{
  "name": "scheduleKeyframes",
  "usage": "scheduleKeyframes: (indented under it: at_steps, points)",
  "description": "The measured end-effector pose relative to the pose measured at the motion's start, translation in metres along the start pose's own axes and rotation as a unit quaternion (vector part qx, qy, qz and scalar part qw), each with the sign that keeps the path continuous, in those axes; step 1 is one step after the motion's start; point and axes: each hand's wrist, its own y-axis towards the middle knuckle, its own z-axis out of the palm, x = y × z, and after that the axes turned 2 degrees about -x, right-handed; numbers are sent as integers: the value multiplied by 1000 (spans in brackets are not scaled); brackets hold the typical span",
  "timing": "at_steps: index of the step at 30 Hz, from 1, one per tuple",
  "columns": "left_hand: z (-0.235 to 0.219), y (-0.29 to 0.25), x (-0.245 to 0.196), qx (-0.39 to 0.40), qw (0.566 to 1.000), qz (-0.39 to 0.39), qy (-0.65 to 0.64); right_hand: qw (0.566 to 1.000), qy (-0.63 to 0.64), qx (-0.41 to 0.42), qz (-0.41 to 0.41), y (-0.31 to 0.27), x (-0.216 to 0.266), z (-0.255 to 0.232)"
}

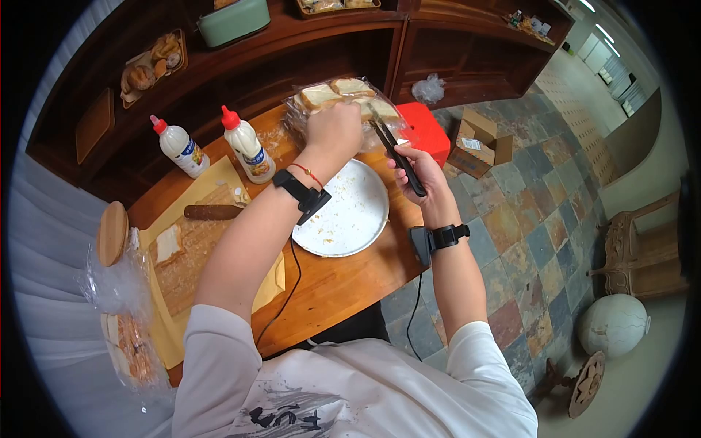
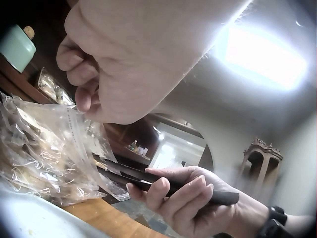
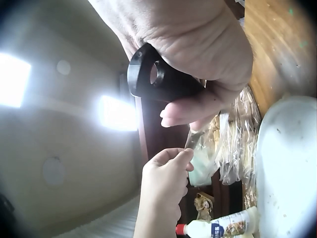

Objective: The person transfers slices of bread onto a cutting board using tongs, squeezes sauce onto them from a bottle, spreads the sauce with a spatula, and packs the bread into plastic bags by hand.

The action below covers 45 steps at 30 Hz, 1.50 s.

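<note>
- Where your white shirt (image 1: 380, 387) ends, the wooden table (image 1: 339, 281) begins: orange-brown, smooth, grain showing.
- To your left, tan paper (image 1: 169, 343) under a flat wooden board (image 1: 190, 274), crumb-dusted; on the board, one soft, squarish bread slice (image 1: 168, 244) and a dark, rounded handle (image 1: 212, 212).
- Ahead of you, a round white plate (image 1: 347, 212), thin-rimmed, flecked with golden crumbs.
- Your right hand (image 1: 432, 177) grips the black tongs (image 1: 401, 157), thumb and fingers wrapped about the slim, smooth arms, which stand slightly apart toward the tips.
- Your left hand (image 1: 336, 133), fingers curled, pinches the upper edge of the clear plastic bag (image 2: 54, 153); film thin, glossy, crinkled.
- Bag lies just beyond the plate, pale brown-crusted slices (image 1: 321, 95) inside. Tong tips are at the bag; you cannot tell from these views whether they touch bread.
- Left of the bag, two white squeeze bottles (image 1: 248, 151) with pointed red caps; right of it, a red box (image 1: 423, 131).
- Farther off, a dark wooden shelf (image 1: 336, 22) bearing a round-edged, mint-green toaster (image 1: 234, 23); right, a cardboard carton (image 1: 471, 157) on mottled floor tiles (image 1: 511, 212).
</note>
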Motion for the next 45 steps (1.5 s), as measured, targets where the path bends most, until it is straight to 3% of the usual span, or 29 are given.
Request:
scheduleKeyframes:
  at_steps: [10, 17, 24, 34, 36, 42, 45]
  points:
    - [-1, 3, 2, 25, 999, -33, 4, 995, -52, -33, -74, -17, -3, 6]
    - [-2, 2, 3, 13, 999, -29, 0, 996, -73, -12, -42, -46, -7, 1]
    - [-12, -7, 9, 10, 999, -39, -24, 981, -169, -49, -81, -93, -29, -3]
    - [-45, -78, 20, 5, 990, -84, -111, 980, -49, -154, -118, -169, -61, -38]
    - [-51, -101, 22, -7, 982, -104, -159, 982, -11, -115, -150, -180, -64, -52]
    - [-88, -156, 29, -21, 961, -135, -241, 962, -80, -101, -242, -198, -67, -36]
    - [-109, -179, 40, -40, 934, -164, -313, 957, -115, -99, -249, -200, -72, -13]
